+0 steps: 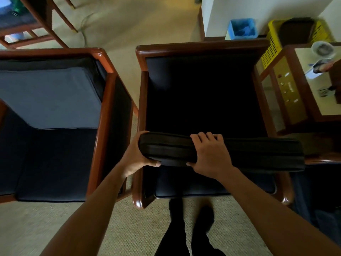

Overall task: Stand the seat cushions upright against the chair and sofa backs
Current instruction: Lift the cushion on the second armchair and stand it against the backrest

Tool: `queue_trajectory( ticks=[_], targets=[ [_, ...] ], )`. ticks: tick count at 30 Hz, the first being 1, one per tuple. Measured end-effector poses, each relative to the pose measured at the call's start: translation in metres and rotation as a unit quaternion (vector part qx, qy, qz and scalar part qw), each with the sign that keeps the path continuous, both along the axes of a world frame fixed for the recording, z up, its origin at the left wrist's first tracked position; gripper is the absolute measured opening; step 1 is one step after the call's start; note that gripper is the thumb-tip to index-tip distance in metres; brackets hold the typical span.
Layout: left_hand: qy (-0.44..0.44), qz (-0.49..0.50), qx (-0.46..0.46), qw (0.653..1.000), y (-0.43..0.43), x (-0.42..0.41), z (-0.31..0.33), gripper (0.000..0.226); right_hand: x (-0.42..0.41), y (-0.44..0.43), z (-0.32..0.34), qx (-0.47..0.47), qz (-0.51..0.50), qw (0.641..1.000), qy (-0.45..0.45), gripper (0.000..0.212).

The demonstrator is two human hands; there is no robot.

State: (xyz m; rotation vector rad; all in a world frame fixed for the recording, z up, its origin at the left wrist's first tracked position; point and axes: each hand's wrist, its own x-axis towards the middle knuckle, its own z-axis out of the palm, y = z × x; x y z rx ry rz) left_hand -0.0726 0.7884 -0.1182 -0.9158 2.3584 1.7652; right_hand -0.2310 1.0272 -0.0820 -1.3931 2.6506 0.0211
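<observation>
Fingers (206, 137) of the right hand (210, 156) curl over the seat cushion (249, 154), the left hand (136, 159) clamping its end, holding it on edge above the armchair (184, 50) seat, probably so it can lean against the back.

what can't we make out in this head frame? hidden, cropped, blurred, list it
Head view only:
- Left hand fingers: hidden behind the cushion it grips with the right hand.
- Armchair seat and back: too dark to separate.
- Sofa: cut off by the left edge.
- Side table items: blurred, too small.
- Yellow basket contents: dark, unreadable.
</observation>
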Motion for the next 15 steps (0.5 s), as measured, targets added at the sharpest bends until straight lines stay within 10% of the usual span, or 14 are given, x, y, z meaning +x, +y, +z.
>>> queue_trajectory(
  ticks=[15],
  targets=[
    [0.242,-0.126,-0.168,0.947,0.061,-0.110,0.174,0.083,-0.043,0.088,0.096,-0.266,-0.172,0.945,-0.081,0.085]
  ],
)
